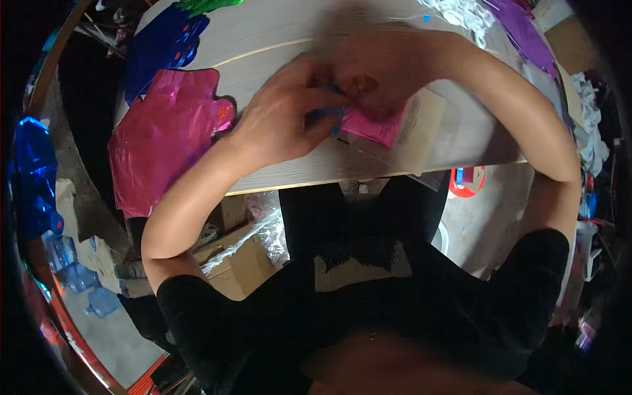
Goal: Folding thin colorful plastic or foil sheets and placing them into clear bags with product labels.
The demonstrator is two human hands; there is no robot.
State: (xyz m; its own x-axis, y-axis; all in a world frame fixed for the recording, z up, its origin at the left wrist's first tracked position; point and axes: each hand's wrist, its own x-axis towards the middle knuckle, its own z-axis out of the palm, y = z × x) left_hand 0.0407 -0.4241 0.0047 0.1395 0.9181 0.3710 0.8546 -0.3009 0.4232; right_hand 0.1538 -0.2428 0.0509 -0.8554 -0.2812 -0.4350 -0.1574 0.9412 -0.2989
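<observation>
Both of my hands meet above the light wooden table [487, 135]. My left hand [280, 118] has its thumb and forefinger curled together around a small blue piece [339, 120]. Close against it, my right hand [378, 69] is bent inward and smeared by motion, so its grip is hidden. Under the fingers lies a flat, shiny pink packet [375, 126]. Next to the packet is a pale printed card [426, 125], partly covered by it. A deflated pink foil balloon [168, 135] spreads beside my left forearm.
Blue foil [161, 49] and green foil [210, 5] lie at the far left. Purple foil [523, 33] and crumpled white material [464, 14] are at the far right. Below the table's near edge stand a cardboard box [243, 270] and a red round container [466, 191].
</observation>
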